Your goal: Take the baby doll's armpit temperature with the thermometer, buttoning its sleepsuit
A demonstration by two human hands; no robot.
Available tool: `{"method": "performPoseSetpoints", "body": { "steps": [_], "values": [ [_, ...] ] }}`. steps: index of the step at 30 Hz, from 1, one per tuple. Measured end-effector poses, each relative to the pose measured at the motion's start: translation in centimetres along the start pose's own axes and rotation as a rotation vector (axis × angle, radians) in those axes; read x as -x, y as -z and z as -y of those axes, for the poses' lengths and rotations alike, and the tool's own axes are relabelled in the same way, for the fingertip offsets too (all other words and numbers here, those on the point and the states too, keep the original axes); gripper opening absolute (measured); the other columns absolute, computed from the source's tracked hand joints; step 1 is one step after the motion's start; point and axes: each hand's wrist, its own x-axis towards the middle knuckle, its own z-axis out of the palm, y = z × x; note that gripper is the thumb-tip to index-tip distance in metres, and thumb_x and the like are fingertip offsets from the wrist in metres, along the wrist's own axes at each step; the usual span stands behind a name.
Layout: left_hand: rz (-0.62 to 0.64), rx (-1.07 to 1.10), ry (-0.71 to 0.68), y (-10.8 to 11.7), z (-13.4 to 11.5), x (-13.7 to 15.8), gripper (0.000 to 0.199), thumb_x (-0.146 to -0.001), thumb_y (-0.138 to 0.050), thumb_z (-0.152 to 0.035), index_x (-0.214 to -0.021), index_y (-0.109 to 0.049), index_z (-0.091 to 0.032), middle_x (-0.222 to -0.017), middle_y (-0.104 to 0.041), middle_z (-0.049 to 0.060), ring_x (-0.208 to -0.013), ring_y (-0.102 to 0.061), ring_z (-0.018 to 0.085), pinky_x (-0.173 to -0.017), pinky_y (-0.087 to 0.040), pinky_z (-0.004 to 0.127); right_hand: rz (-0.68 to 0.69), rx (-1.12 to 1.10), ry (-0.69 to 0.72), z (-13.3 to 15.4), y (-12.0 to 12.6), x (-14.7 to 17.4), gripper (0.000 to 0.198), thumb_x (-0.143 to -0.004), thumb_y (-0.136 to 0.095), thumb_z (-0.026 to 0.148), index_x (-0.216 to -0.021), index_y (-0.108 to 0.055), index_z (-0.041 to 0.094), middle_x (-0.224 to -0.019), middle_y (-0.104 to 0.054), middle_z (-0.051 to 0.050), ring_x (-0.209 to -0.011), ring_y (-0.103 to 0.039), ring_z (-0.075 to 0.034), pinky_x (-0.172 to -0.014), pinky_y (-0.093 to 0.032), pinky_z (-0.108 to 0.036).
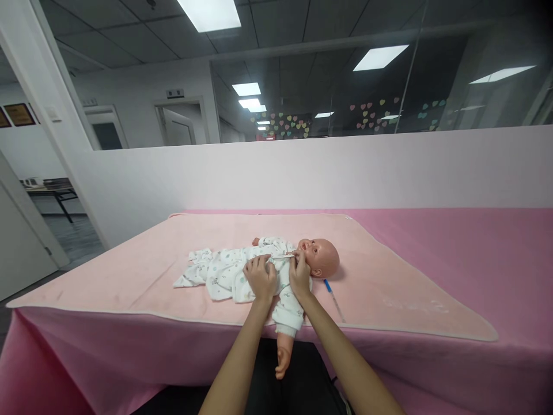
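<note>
A baby doll (326, 257) lies on its back with its head to the right, dressed in a white patterned outfit (224, 271). My left hand (261, 278) rests on the chest, its fingers curled at the edge of the front of the outfit. Close to the doll's neck, my right hand (299, 276) pinches the collar. Between both hands the white fabric edge is pulled up a little. One doll arm (284, 351) hangs over the table's front edge, between my forearms. Right of the doll lies a thin clear stick with a blue end (328, 286), its kind unclear.
The doll lies on a peach blanket (142, 253) spread over a pink table cover (453, 248). Behind it rises a low white wall (302, 173) with glass above. At the left are a door (26, 230) and a distant desk (52, 192).
</note>
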Motion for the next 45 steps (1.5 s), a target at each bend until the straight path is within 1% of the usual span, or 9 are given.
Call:
{"method": "performPoseSetpoints", "body": {
  "steps": [5,8,11,14,16,25,35,42,45],
  "values": [
    [0.029,-0.021,0.028,0.5,-0.2,0.0,0.015,-0.077,-0.045,-0.017,-0.082,-0.059,-0.021,-0.087,-0.060,0.004,-0.088,-0.049,0.022,-0.083,-0.031,0.038,-0.059,-0.006,-0.009,-0.4,-0.3,-0.1,0.031,-0.082,-0.032,0.027,-0.103,-0.051,0.016,-0.091,-0.064,-0.010,-0.087,-0.060,-0.018,-0.075,-0.047,-0.028],
    [0.067,-0.015,0.024,0.7,-0.4,0.0,0.013,-0.077,-0.047,-0.019,-0.082,-0.058,-0.021,-0.087,-0.059,0.003,-0.089,-0.049,0.020,-0.084,-0.031,0.035,-0.087,0.024,0.045,-0.7,-0.5,-0.2,0.032,-0.081,-0.034,0.025,-0.104,-0.054,0.017,-0.094,-0.064,-0.010,-0.084,-0.061,-0.018,-0.071,-0.048,-0.028],
    [0.093,0.020,0.020,0.8,-0.4,0.0,0.011,-0.078,-0.046,-0.019,-0.080,-0.057,-0.021,-0.086,-0.060,0.002,-0.089,-0.049,0.019,-0.085,-0.031,0.034,-0.040,0.105,0.225,-0.7,-0.4,-0.1,0.032,-0.078,-0.037,0.020,-0.103,-0.057,0.018,-0.098,-0.064,-0.009,-0.088,-0.060,-0.019,-0.077,-0.048,-0.031],
    [0.132,0.069,0.013,0.8,-0.2,0.0,0.013,-0.080,-0.043,-0.019,-0.082,-0.055,-0.020,-0.086,-0.060,0.001,-0.088,-0.050,0.018,-0.084,-0.033,0.033,0.063,0.208,0.457,-0.4,-0.3,0.0,0.029,-0.076,-0.042,0.017,-0.099,-0.060,0.019,-0.106,-0.061,-0.009,-0.104,-0.053,-0.021,-0.092,-0.041,-0.037],
    [0.166,0.096,0.004,0.8,-0.1,0.0,0.014,-0.081,-0.041,-0.019,-0.084,-0.055,-0.020,-0.087,-0.061,0.001,-0.086,-0.051,0.018,-0.082,-0.034,0.032,0.117,0.256,0.524,-0.3,-0.3,0.1,0.026,-0.077,-0.045,0.017,-0.096,-0.062,0.020,-0.111,-0.058,-0.008,-0.108,-0.050,-0.022,-0.095,-0.037,-0.040],
    [0.170,0.086,-0.041,0.9,-0.2,0.3,0.014,-0.079,-0.046,-0.021,-0.088,-0.057,-0.020,-0.088,-0.062,0.002,-0.086,-0.052,0.018,-0.082,-0.035,0.032,0.137,0.223,0.421,-1.7,-0.7,-0.1,0.020,-0.082,-0.043,0.021,-0.086,-0.063,0.020,-0.089,-0.064,-0.006,-0.087,-0.056,-0.019,-0.079,-0.045,-0.033],
    [0.205,0.105,-0.061,0.8,0.2,0.4,0.022,-0.086,-0.040,-0.027,-0.097,-0.058,-0.023,-0.093,-0.061,0.004,-0.089,-0.052,0.018,-0.081,-0.037,0.033,0.112,0.214,0.407,-1.6,-0.7,0.0,0.020,-0.084,-0.044,0.022,-0.085,-0.063,0.019,-0.088,-0.064,-0.006,-0.085,-0.056,-0.019,-0.079,-0.045,-0.033],
    [0.029,0.036,0.011,0.7,0.3,0.4,0.016,-0.080,-0.052,-0.033,-0.088,-0.063,-0.023,-0.086,-0.061,0.003,-0.087,-0.051,0.019,-0.082,-0.033,0.034,0.082,0.202,0.422,-1.7,-0.7,0.1,0.021,-0.084,-0.043,0.022,-0.085,-0.064,0.019,-0.087,-0.064,-0.006,-0.085,-0.056,-0.018,-0.078,-0.046,-0.032],
    [0.040,0.007,-0.002,0.8,0.3,0.3,0.015,-0.079,-0.053,-0.032,-0.086,-0.063,-0.024,-0.085,-0.062,0.003,-0.087,-0.051,0.019,-0.083,-0.031,0.035,0.068,0.187,0.423,-1.6,-0.6,0.1,0.021,-0.084,-0.043,0.022,-0.084,-0.064,0.019,-0.086,-0.064,-0.005,-0.083,-0.056,-0.017,-0.077,-0.046,-0.031]
  ]
}}
